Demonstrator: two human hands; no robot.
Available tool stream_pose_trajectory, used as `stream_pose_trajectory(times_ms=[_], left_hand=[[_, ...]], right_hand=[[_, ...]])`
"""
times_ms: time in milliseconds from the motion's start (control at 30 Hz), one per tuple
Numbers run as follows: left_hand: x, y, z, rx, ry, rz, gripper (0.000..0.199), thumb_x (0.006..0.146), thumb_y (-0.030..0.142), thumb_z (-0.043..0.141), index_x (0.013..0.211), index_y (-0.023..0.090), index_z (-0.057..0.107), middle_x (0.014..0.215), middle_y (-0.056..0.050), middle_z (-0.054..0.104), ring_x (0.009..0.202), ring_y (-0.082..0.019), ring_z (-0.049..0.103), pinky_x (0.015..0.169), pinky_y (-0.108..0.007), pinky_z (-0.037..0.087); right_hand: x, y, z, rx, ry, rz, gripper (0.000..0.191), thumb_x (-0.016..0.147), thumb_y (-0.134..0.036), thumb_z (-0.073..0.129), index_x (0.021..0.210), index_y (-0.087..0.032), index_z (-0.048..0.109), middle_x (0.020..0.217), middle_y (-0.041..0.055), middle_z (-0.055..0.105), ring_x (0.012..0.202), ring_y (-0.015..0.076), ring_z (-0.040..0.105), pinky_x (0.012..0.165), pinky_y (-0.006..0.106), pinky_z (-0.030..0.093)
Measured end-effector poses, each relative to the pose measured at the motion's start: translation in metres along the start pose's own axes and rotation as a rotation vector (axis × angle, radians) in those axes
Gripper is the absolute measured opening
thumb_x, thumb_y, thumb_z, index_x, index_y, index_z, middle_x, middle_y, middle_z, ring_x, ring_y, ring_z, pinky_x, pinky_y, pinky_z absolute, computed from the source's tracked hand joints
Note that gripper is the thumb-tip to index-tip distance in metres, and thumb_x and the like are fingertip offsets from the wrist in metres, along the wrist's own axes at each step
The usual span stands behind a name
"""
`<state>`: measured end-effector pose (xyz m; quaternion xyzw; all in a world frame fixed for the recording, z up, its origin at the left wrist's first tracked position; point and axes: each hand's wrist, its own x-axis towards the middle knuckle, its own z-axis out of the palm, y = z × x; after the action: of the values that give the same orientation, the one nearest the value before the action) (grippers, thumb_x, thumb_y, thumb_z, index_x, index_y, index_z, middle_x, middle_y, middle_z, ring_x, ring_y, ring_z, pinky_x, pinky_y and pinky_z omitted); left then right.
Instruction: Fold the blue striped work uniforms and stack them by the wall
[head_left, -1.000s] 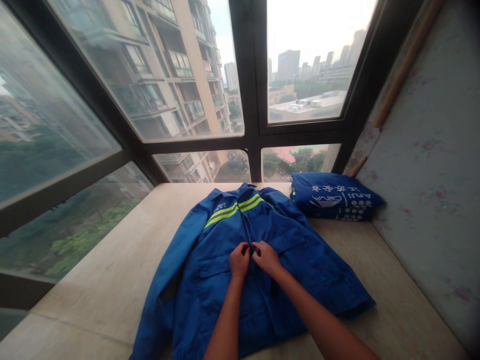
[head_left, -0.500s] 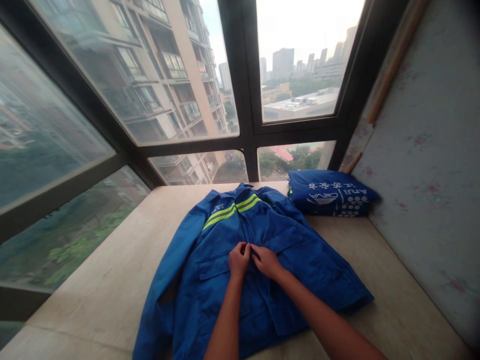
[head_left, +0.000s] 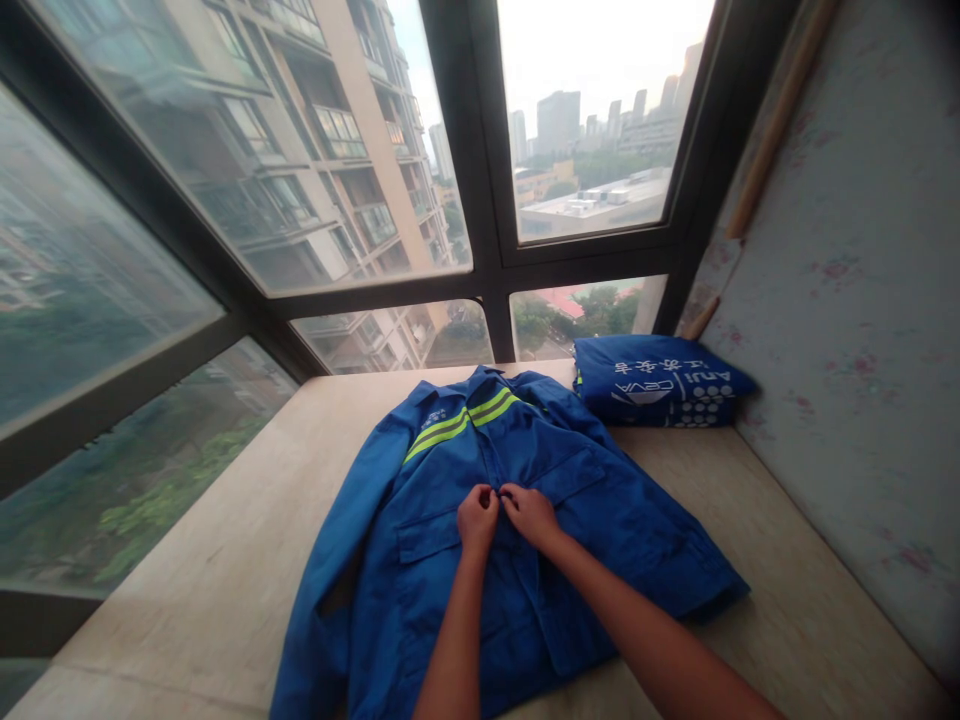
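A blue work jacket (head_left: 435, 500) with yellow-green and grey reflective stripes lies spread out, front side up, its collar toward the window. My left hand (head_left: 478, 515) and my right hand (head_left: 529, 512) meet at the jacket's front opening, below the stripes and between the two flap pockets. Both hands are closed in a pinch on the edges of the front placket. The fingertips almost touch, and any button or zip between them is too small to make out. Below the hands, the front edges run down toward the hem, partly covered by my forearms.
A folded blue garment (head_left: 660, 385) with white lettering rests at the back right, against the flowered wall (head_left: 847, 400). The pale stone sill (head_left: 202, 560) carries both garments. Dark window frames (head_left: 491, 250) border it behind and at the left.
The view has tilted slightly. My hands stay at the same place on the jacket front, with a small shift of the right fingers. The jacket lies as before.
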<state>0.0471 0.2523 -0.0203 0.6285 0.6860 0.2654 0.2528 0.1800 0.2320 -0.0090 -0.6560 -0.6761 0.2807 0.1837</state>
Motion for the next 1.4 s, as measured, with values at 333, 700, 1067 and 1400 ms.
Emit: stream_pose_trajectory(times_ms=[333,700,1067,1400], left_hand=[[-0.003,0.001,0.003,0.102,-0.005,-0.029,0.021,0.091,0.027,0.053,0.102,0.020,0.069,0.094,-0.005,0.075,0.085,-0.017,0.067,0.070,-0.023,0.042],[0.005,0.020,-0.010,0.337,-0.063,-0.080,0.014,0.088,0.032,0.055,0.088,0.025,0.067,0.095,-0.006,0.069,0.085,-0.022,0.063,0.062,-0.028,0.036],[-0.002,0.011,-0.010,0.409,-0.031,0.003,0.016,0.093,0.035,0.051,0.090,0.026,0.065,0.098,-0.004,0.064,0.093,-0.020,0.055,0.064,-0.027,0.034],[-0.015,0.010,-0.006,0.412,0.040,0.056,0.017,0.095,0.034,0.048,0.091,0.025,0.062,0.100,-0.005,0.061,0.098,-0.020,0.053,0.071,-0.027,0.037]], right_hand=[[0.015,-0.010,-0.009,-0.212,-0.035,-0.056,0.032,0.101,-0.034,0.038,0.107,-0.024,0.068,0.098,0.0115,0.075,0.094,0.0234,0.071,0.080,0.030,0.047],[0.018,-0.003,-0.007,-0.187,0.004,0.037,0.030,0.098,-0.035,0.043,0.109,-0.030,0.071,0.101,0.0059,0.076,0.096,0.0213,0.070,0.076,0.026,0.046],[0.049,-0.005,-0.011,-0.071,-0.100,0.193,0.020,0.086,-0.032,0.057,0.088,-0.029,0.077,0.088,0.0045,0.078,0.088,0.0199,0.072,0.066,0.022,0.045],[0.039,-0.008,-0.009,-0.166,-0.050,0.144,0.025,0.092,-0.041,0.053,0.098,-0.026,0.071,0.099,0.0078,0.076,0.096,0.0226,0.071,0.074,0.028,0.047]])
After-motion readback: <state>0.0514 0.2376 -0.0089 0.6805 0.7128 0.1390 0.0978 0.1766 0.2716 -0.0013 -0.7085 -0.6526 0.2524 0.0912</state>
